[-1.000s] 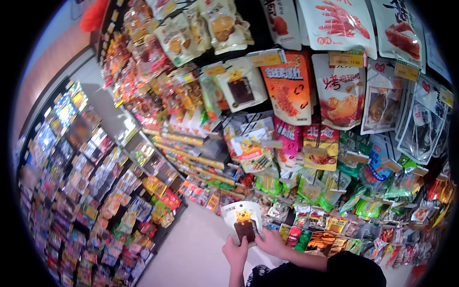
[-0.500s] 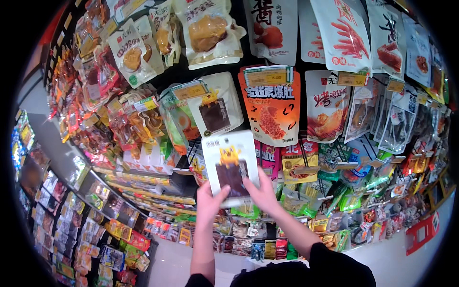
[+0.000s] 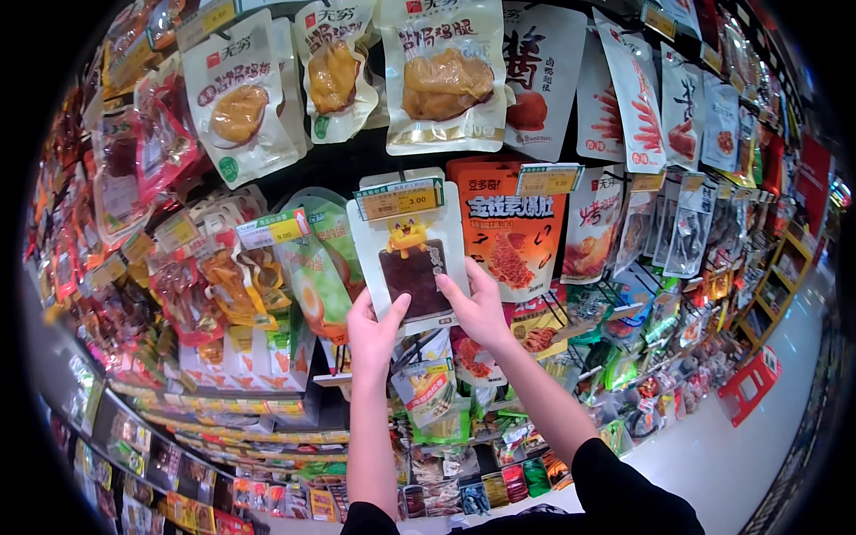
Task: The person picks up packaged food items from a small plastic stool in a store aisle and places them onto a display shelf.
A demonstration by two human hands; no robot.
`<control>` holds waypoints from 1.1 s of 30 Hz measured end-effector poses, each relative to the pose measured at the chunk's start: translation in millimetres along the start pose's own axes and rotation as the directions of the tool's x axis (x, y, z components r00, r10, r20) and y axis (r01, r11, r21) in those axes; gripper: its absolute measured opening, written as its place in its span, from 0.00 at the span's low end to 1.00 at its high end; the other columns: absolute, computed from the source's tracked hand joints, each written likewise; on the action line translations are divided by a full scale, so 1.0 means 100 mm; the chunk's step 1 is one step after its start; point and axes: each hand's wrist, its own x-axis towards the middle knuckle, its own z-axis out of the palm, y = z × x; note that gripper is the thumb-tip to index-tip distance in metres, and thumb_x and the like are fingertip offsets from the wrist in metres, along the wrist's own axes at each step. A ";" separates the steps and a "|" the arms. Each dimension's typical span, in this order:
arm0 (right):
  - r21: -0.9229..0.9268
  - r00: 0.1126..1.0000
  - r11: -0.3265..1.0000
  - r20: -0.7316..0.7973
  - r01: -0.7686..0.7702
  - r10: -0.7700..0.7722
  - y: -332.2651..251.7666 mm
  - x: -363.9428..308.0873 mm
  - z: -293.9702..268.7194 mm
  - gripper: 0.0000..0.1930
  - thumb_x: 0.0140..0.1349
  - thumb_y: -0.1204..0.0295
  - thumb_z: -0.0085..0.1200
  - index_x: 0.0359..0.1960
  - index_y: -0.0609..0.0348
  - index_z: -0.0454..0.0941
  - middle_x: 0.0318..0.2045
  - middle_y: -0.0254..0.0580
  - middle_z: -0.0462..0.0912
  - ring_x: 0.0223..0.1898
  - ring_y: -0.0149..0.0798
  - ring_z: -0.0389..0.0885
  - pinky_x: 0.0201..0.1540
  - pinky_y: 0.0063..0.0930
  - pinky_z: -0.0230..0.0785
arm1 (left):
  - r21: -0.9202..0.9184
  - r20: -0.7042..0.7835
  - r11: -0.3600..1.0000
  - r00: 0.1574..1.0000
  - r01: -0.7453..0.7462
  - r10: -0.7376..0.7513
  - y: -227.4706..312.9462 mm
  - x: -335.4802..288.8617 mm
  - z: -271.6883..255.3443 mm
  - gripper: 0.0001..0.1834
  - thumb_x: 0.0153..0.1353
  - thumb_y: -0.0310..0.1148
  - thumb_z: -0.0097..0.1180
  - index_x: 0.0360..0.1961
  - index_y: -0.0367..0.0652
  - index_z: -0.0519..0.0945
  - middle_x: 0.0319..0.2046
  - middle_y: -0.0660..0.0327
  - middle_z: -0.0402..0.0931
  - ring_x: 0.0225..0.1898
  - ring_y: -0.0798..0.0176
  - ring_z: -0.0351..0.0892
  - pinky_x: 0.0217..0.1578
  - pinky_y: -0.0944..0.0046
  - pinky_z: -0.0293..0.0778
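Observation:
A white snack packet (image 3: 413,276) with a dark brown panel and a yellow cartoon figure is between my two hands, upright against the display. My left hand (image 3: 373,334) grips its lower left edge, thumb across the front. On the lower right edge my right hand (image 3: 478,308) closes the same way, with the fingers behind. A price tag (image 3: 400,200) covers the packet's upper part; whether the packet is on the hook, I cannot tell. Close by hang an orange pouch (image 3: 510,232) on the right and a green packet (image 3: 325,259) on the left.
Large white meat packets (image 3: 441,76) hang in a row above. Red and amber packets (image 3: 236,285) crowd the left side. Several hooks with small tags jut out at right. Lower shelves (image 3: 214,406) hold more packets, and a red sign (image 3: 751,385) stands by the pale floor.
Both hands have raised the white packet toward the rack, and its top now lies behind the price tag. The view has moved closer and turned, bringing more of the right aisle into sight.

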 end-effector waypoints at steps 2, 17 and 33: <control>-0.019 1.000 1.000 -0.008 -0.012 0.012 0.00 0.04 0.06 0.09 0.60 0.73 0.50 0.40 0.66 0.71 0.31 0.35 0.78 0.33 0.25 0.73 0.39 0.21 0.67 | -0.046 0.019 0.999 1.000 0.012 -0.011 0.01 0.05 -0.02 0.15 0.54 0.24 0.57 0.44 0.34 0.73 0.38 0.62 0.77 0.38 0.72 0.74 0.42 0.72 0.68; -0.127 0.996 0.992 -0.093 -0.014 0.002 -0.10 0.01 0.15 0.10 0.60 0.75 0.50 0.42 0.65 0.70 0.34 0.34 0.76 0.34 0.23 0.71 0.39 0.19 0.65 | -0.128 -0.043 0.989 0.996 -0.080 0.075 -0.14 0.05 0.02 0.19 0.56 0.22 0.53 0.48 0.34 0.65 0.40 0.56 0.74 0.42 0.68 0.72 0.44 0.69 0.67; 0.048 0.993 0.997 -0.100 -0.056 0.061 0.01 0.08 0.14 0.13 0.59 0.76 0.50 0.45 0.67 0.68 0.38 0.39 0.77 0.39 0.27 0.73 0.43 0.21 0.65 | 0.265 0.026 0.919 0.955 -0.292 0.296 0.02 0.20 0.00 0.32 0.55 0.19 0.49 0.62 0.42 0.55 0.45 0.56 0.68 0.41 0.66 0.73 0.42 0.69 0.69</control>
